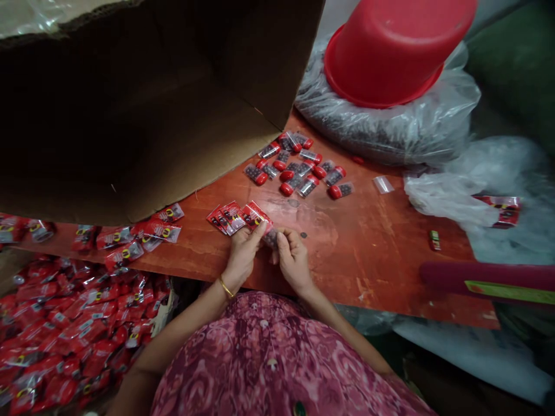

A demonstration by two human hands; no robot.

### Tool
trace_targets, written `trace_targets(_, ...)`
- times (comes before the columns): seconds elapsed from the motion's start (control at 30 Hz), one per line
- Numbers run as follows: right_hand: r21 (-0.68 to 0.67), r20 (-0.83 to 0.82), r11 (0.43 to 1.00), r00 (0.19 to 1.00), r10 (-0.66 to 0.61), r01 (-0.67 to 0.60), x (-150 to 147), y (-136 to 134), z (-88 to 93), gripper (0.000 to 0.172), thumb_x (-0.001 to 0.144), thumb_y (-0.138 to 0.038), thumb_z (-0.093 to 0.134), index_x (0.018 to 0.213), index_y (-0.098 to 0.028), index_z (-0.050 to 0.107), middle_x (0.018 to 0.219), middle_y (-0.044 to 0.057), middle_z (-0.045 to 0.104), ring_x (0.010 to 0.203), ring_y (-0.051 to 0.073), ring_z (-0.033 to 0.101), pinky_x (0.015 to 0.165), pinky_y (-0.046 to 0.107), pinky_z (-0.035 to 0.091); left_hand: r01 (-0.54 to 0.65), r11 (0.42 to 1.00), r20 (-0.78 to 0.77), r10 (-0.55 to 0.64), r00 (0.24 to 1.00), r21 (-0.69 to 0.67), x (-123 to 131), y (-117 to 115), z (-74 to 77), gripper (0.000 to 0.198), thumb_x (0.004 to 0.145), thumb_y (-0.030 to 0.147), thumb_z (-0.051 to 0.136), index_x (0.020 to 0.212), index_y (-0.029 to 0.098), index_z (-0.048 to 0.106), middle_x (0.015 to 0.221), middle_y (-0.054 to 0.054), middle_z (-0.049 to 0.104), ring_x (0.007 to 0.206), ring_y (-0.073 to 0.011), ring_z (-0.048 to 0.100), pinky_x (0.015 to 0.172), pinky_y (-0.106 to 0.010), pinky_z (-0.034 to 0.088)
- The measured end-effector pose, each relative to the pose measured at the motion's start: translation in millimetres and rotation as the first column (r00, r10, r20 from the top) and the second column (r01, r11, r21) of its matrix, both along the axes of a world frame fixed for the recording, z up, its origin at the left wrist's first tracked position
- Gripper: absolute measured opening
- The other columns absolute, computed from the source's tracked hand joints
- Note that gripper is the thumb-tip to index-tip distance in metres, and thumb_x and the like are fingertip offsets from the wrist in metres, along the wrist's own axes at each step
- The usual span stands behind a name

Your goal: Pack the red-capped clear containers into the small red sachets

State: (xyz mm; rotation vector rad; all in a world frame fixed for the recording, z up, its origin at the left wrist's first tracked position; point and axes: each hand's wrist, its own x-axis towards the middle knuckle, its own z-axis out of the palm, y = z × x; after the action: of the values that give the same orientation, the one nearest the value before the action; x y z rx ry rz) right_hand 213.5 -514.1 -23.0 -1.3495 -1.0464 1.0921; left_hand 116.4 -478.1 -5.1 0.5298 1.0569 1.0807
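My left hand (243, 254) is closed, its thumb pinching a red printed packet (255, 212) over the table's front part. Opposite it, my right hand (295, 259) is closed with thumb and fingertips on a small clear container of dark beads (271, 237). The container's end meets the packet's lower edge; how far it is inside, I cannot tell. Just left of the packet lie several flat red printed packets (226, 218), fanned on the tabletop. Farther back, several clear containers of dark beads with red caps (299, 167) are scattered in a loose group.
A big cardboard box (243, 136) lies open at the left. Filled red packets (124, 237) sit along the table edge (208, 263), with a heap of them (73, 329) below. At the right are a red tub (390, 58) on a plastic bag (385, 136) and a purple tube-like object (446, 278).
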Motion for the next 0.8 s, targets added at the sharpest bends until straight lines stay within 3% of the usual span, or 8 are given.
trace_targets(0.27,0.003,-0.160,0.997,0.984,-0.073,0.074,-12.3,3.4,2.5,0.025,0.085,-0.045,0.047,0.087,-0.020,0.048,0.047,-0.010,0.044,0.035,0.007,0.041,0.038,0.020,0.036,0.009,0.998,0.025,-0.010,1.000,0.063,3.0,-4.4,-0.8,0.034,0.062,0.046,0.072,0.062,0.016,0.055,0.050,0.004,0.053,0.043,-0.0058,0.045,0.044,-0.018,0.036)
trace_targets(0.43,0.042,-0.072,0.996,0.995,-0.071,0.074,-10.1,4.4,-2.9,0.022,0.086,-0.042,0.048,0.088,-0.021,0.050,0.052,-0.008,0.046,0.037,0.007,0.040,0.038,0.020,0.035,0.021,0.998,0.043,-0.024,0.999,0.060,3.2,-4.0,-2.9,0.037,0.066,0.050,0.068,0.060,0.015,0.055,0.048,0.004,0.052,0.040,-0.0061,0.045,0.041,-0.019,0.036)
trace_targets(0.6,0.079,-0.021,0.997,1.000,-0.022,0.024,-9.7,1.3,-5.0,0.018,0.087,-0.039,0.049,0.091,-0.021,0.051,0.059,-0.006,0.050,0.040,0.007,0.043,0.039,0.021,0.036,-0.058,0.996,-0.002,0.059,0.998,0.069,1.8,3.3,-4.1,0.034,0.055,0.040,0.077,0.061,0.014,0.056,0.053,0.002,0.057,0.048,-0.0072,0.052,0.048,-0.019,0.042)
trace_targets(0.8,-0.004,-0.249,1.000,0.968,0.016,-0.018,-16.4,2.4,-1.2,0.021,0.086,-0.042,0.050,0.084,-0.021,0.047,0.048,-0.011,0.044,0.032,0.006,0.040,0.034,0.019,0.035,0.114,0.991,-0.102,-0.107,0.989,0.066,2.0,-3.2,-7.4,0.036,0.065,0.048,0.067,0.065,0.015,0.054,0.043,0.005,0.049,0.029,-0.0072,0.042,0.030,-0.019,0.029)
